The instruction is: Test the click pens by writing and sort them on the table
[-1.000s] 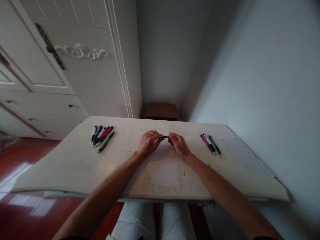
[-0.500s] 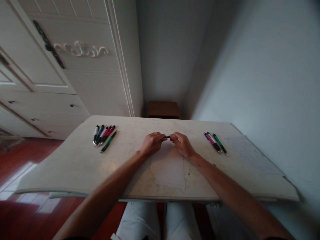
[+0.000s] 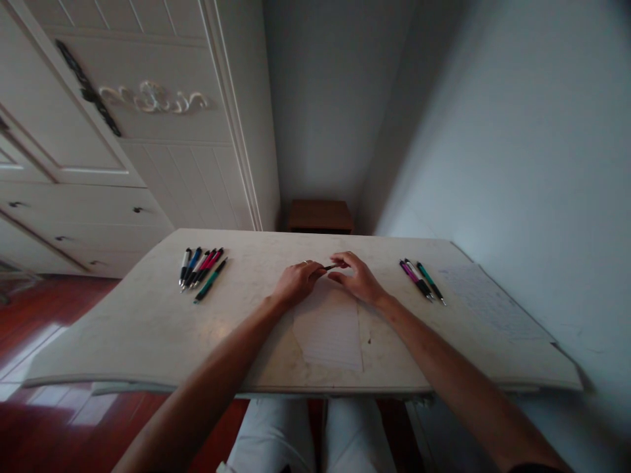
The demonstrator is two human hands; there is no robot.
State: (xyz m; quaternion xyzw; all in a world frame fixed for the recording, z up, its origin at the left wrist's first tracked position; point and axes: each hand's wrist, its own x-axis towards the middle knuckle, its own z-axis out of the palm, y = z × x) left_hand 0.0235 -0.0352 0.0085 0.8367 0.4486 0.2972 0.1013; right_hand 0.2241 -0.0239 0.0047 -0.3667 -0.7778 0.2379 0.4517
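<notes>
Above the upper end of a sheet of lined paper (image 3: 331,332), my left hand (image 3: 297,282) is closed on a dark pen (image 3: 330,267), most of which its fingers hide. The pen's thin end sticks out to the right. My right hand (image 3: 359,279) is beside that end, thumb and fingers spread apart; whether a fingertip touches the pen I cannot tell. The paper lies flat on the white table (image 3: 236,328) between my forearms.
Several pens (image 3: 200,269) lie grouped at the left of the table, with a green pen (image 3: 211,280) beside them. At the right are purple pens (image 3: 415,279), another green pen (image 3: 430,282) and a written sheet (image 3: 488,302) near the wall. A white cabinet (image 3: 192,184) stands behind left.
My right hand has loosened from the pen's end, its fingers spreading apart. My left hand keeps the pen. The whole view has shifted slightly.
</notes>
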